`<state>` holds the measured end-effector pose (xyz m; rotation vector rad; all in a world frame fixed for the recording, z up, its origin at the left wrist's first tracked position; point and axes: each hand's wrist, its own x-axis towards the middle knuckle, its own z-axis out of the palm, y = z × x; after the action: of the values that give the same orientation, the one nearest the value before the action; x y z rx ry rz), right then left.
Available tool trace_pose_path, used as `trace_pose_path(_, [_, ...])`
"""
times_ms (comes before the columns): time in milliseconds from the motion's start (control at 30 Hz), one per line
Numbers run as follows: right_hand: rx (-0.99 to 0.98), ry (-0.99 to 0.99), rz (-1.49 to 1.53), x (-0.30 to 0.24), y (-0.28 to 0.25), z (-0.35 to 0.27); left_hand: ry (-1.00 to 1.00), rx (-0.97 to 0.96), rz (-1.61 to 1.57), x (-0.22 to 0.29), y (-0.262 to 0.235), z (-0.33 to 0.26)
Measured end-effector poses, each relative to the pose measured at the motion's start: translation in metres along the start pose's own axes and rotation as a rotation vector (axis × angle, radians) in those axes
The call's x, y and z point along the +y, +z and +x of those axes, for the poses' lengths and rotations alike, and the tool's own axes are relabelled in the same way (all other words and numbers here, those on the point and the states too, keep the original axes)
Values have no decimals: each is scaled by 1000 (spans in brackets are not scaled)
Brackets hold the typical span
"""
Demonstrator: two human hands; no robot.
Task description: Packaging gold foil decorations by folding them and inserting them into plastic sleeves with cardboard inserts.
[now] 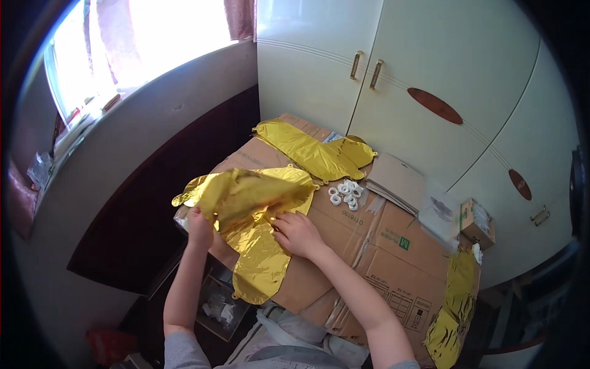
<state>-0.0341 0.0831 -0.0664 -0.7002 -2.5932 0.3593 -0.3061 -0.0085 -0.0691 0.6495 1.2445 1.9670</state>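
Observation:
A flat gold foil balloon (pixel 261 264) lies across the cardboard in front of me, its upper part lifted and folded over. At its left side my left hand (pixel 200 227) is closed on the foil edge. My right hand (pixel 298 234) lies on the foil's right side, its fingers slightly bent and apart, with the tips touching the foil. Beyond this balloon, another flat gold foil balloon (pixel 313 150) is spread near the far edge. Several small white rings (pixel 347 194) sit in a loose pile to the right of the balloons.
Flattened cardboard (pixel 393 270) covers the work surface. Flat cardboard pieces (pixel 395 184), a clear plastic sheet (pixel 439 215) and a small open box (pixel 477 222) stand along the cabinet (pixel 430 55). More gold foil (pixel 452 313) hangs at the right edge. An open drawer (pixel 222 307) is below left.

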Motion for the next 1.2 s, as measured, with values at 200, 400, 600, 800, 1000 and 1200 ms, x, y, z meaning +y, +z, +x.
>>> trace_pose_path(200, [-144, 148, -250, 18, -1, 21, 230, -110, -345, 56, -47, 58])
trace_pose_path(400, [-128, 226, -268, 20, -1, 14, 221, 220, -224, 98, -48, 72])
trace_pose_path(600, [-151, 277, -173, 14, -10, 11, 662, -5, 703, 111, 13, 58])
trace_pose_path(800, [-210, 314, -205, 18, -6, 17, 496, -539, 1363, 22, 131, 30])
trace_pose_path(1000, [-252, 338, -244, 13, -13, 18, 771, -601, 1617, -45, 155, 54])
trace_pose_path(1200, [-280, 355, -238, 16, -7, 22, 570, -134, 1447, -35, 109, 113])
